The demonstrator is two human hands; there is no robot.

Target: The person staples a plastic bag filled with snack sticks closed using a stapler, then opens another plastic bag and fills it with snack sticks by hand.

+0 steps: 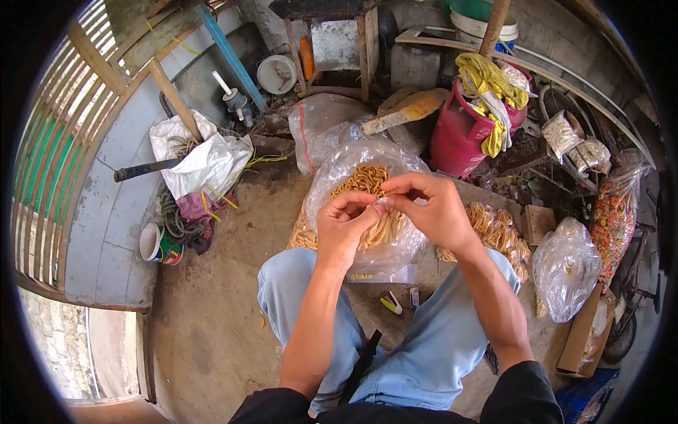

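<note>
My left hand [340, 230] and my right hand [438, 208] meet above a large clear plastic bag [339, 166]. Thumbs and fingertips of both are pinched together around something small and whitish, too small to make out. Inside the bag lie brown, stick-shaped snacks [369, 177], with paler ones [385, 230] nearer my knees. The hands partly cover this pile. Bundles of similar snacks [498, 230] sit beyond my right knee. Between my legs, a small green-and-white tool [390, 302] and a small lighter-like object [414, 297] rest on the floor.
A red bin [459, 134] with yellow cloth stands at back right. Clear bags [567, 268] and a cardboard box [583, 339] line the right side. On the left are a white sack [205, 159] and a paint bucket [159, 244]. A wooden-legged stand [332, 46] is behind.
</note>
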